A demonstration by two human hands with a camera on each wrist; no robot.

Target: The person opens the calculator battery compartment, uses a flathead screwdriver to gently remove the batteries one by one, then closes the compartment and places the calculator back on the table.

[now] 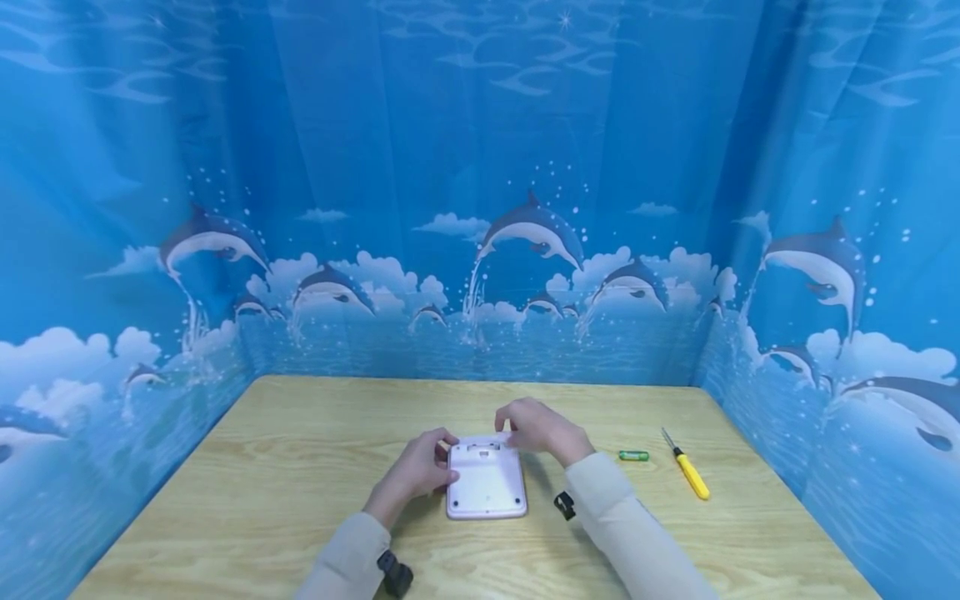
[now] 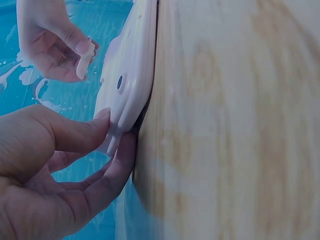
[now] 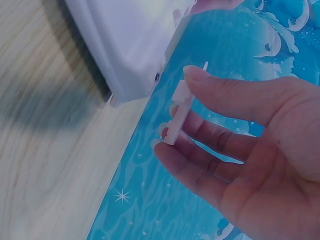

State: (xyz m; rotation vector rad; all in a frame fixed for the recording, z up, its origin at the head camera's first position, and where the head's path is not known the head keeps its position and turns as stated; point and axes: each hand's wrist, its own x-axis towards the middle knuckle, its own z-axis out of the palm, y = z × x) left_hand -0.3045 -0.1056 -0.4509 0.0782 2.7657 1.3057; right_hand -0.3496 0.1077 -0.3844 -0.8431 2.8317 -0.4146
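A flat pale pink-white device [image 1: 487, 490], looking like a desk calculator, lies underside up on the table with dark feet at its corners. Near its far edge is an uncovered battery compartment [image 1: 483, 447]. My left hand [image 1: 418, 467] pinches the device's left edge, the thumb [image 2: 82, 131] on top and fingers beneath. Just off the far right corner, my right hand [image 1: 538, 427] holds a small white battery cover [image 3: 179, 112] between thumb and fingers, apart from the device. The cover is hidden by the hand in the head view.
To the right on the wooden table [image 1: 315, 467] lie a green battery [image 1: 633, 456] and a yellow-handled screwdriver [image 1: 693, 477], its tip pointing away. A blue dolphin-print curtain [image 1: 480, 167] encloses the table's back and sides.
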